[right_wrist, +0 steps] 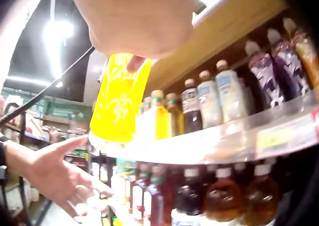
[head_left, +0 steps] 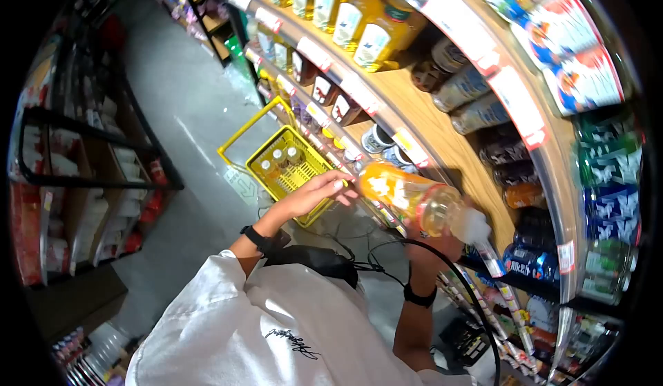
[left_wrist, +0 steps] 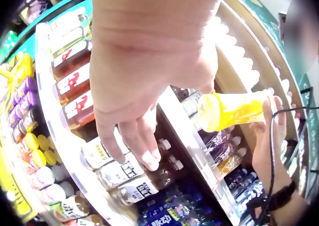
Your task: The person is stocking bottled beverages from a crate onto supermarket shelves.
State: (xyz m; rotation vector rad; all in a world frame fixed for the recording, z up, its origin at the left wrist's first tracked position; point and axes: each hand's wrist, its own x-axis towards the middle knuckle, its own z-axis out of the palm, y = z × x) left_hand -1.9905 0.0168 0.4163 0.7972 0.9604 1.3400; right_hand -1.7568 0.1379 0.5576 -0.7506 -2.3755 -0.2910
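Observation:
My right hand [head_left: 434, 244] grips a bottle of orange drink [head_left: 395, 187] near its capped end. The bottle is tilted, with its base toward my left hand [head_left: 319, 194]. That left hand has its fingers loosely extended and holds nothing; the bottle's base lies just past its fingertips in the head view. From the right wrist, the bottle [right_wrist: 119, 99] looks bright yellow, and the right palm hides its upper part. The left hand [right_wrist: 60, 178] appears below it with the palm turned up. In the left wrist view, the right hand [left_wrist: 269, 121] wraps the bottle's far end.
A yellow shopping basket [head_left: 293, 179] with several bottles in it stands on the floor beside the shelves. Shelves of drinks rise at the right, with yellow bottles [head_left: 373, 37] on one tier and a protruding price rail [head_left: 345, 82]. A black cable [head_left: 483, 303] loops near my right arm.

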